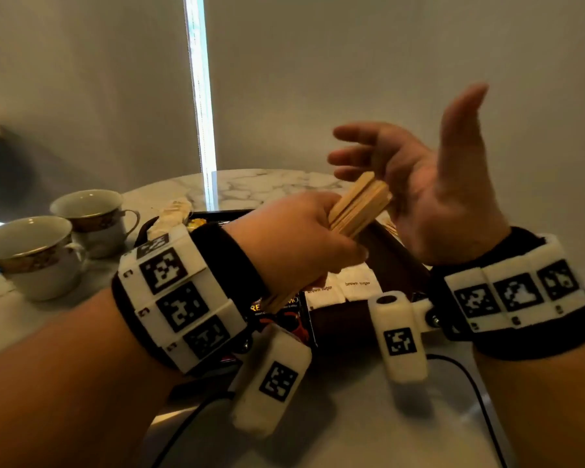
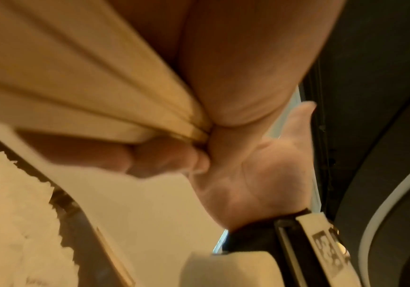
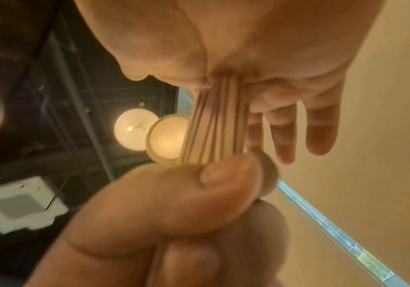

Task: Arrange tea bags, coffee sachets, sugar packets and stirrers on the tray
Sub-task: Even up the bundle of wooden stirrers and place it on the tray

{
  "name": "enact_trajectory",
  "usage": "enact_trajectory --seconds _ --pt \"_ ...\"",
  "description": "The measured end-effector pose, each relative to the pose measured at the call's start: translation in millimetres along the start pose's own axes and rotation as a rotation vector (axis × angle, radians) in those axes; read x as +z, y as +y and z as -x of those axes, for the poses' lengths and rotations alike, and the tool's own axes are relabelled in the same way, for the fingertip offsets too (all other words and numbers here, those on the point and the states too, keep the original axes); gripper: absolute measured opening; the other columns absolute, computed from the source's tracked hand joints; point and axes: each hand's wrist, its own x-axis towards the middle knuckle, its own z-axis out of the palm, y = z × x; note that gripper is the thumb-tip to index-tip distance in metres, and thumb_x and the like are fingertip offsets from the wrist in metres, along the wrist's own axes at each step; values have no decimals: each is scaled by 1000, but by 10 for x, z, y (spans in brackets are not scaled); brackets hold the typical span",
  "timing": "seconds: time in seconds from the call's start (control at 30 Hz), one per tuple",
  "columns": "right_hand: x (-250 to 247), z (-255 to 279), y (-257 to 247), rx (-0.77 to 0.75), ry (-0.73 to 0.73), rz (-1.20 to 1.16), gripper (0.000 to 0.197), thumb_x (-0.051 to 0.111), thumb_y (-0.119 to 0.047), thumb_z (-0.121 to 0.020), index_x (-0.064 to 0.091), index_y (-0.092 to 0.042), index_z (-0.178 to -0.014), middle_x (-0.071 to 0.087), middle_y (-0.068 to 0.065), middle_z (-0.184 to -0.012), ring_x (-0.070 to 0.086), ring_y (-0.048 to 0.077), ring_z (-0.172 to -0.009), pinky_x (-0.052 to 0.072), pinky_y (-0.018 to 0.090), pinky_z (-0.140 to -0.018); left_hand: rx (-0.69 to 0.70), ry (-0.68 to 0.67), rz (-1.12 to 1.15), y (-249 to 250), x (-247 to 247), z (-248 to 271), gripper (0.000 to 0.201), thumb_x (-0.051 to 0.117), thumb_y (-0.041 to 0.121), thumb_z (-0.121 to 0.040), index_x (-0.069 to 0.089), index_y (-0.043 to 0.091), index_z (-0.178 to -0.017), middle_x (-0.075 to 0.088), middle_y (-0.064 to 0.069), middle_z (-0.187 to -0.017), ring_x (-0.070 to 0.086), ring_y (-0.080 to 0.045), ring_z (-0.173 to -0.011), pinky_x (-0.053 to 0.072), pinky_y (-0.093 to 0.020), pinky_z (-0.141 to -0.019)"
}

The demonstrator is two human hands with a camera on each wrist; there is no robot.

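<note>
The left hand (image 1: 294, 238) gripped a bunch of wooden stirrers (image 1: 358, 204) in its fist, too many and too tight to count. The top ends of the sticks pressed against the palm of the right hand (image 1: 429, 184). That hand was spread flat with straight fingers and gripped nothing. Both hands were up in the air over the tray (image 1: 395, 261).

The tray was dark and sat on a white marble table (image 1: 267, 184). In it lay 2 white sugar packets (image 1: 338, 288) side by side, each with "brown sugar" printed on it. Just beside them was 1 dark coffee sachet (image 1: 281, 315) with red and gold print, partly hidden by the left wrist. At the far left corner of the tray was a pale wrapped bundle (image 1: 173, 214); what it was could not be told. 2 white cups (image 1: 34, 255) with gold rims stood on the table to the left of the tray, touching each other.

The right wrist view showed the stick edges (image 3: 214, 126) running into the right palm, which the head view hid. The left wrist view showed the flat sides of the sticks (image 2: 76, 87) squeezed in the left fist, blurred.
</note>
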Motion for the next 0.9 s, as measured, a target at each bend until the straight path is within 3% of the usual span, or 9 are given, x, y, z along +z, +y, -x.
enact_trajectory --seconds 0.1,0.2,0.3,0.4,0.5,0.6,0.73,0.83,0.9 --pt "-107 -76 104 147 140 -402 101 15 -87 -83 62 -9 -126 69 23 -119 66 39 -111 47 58 -102 236 305 362 6 -112 -2 12 66 21 -95 55 21 -96 58 4 -68 58 -7 -55 51 -20 -54" --pt "44 -102 254 355 -96 -719 106 32 -91 -77 49 -4 -136 54 39 -132 56 54 -120 39 62 -109 433 596 675 -21 -170 -28 10 64 17 -97 53 15 -95 58 2 -68 60 -17 -64 53 -33 -63" --pt "211 -112 348 500 -196 -866 117 37 -92 -74 31 -4 -151 32 39 -151 39 57 -134 31 63 -115 489 717 750 -28 -146 -47 12 65 17 -95 53 14 -96 59 -3 -71 62 -17 -65 54 -30 -65" --pt "268 -136 320 601 -90 -1012 120 36 -87 -80 18 8 -151 27 44 -149 27 60 -140 20 63 -118 554 727 668 -29 -52 -43 13 64 11 -97 52 11 -92 58 -6 -71 62 -14 -63 52 -22 -62" --pt "302 -14 218 535 -208 -1166 116 36 -87 -81 39 16 -136 50 39 -136 45 53 -132 29 58 -117 529 685 660 -30 56 -67 15 65 7 -95 52 11 -88 56 -7 -71 60 -13 -61 51 -21 -58" --pt "300 26 239 485 -252 -1176 112 39 -86 -79 51 14 -127 57 34 -132 52 48 -128 30 54 -116 524 660 679 -38 92 -90 16 67 7 -94 52 9 -87 56 -8 -69 60 -18 -60 51 -27 -58" --pt "318 -27 318 544 -198 -1119 117 39 -88 -77 40 10 -141 52 35 -137 48 52 -130 28 54 -119 525 677 722 -27 86 -66 16 67 5 -93 52 4 -97 58 -13 -75 62 -19 -63 54 -27 -62" --pt "353 31 253 430 -205 -1142 102 38 -86 -81 61 1 -131 61 28 -131 57 45 -124 36 56 -112 486 637 804 -35 134 -94 16 68 3 -92 53 4 -95 57 -13 -72 62 -25 -61 57 -38 -60" --pt "342 41 247 406 -213 -1107 98 39 -83 -83 57 -2 -135 59 27 -135 54 45 -128 33 57 -113 449 613 789 -78 134 -119 15 68 6 -93 54 6 -93 58 -11 -68 63 -29 -61 58 -45 -62"
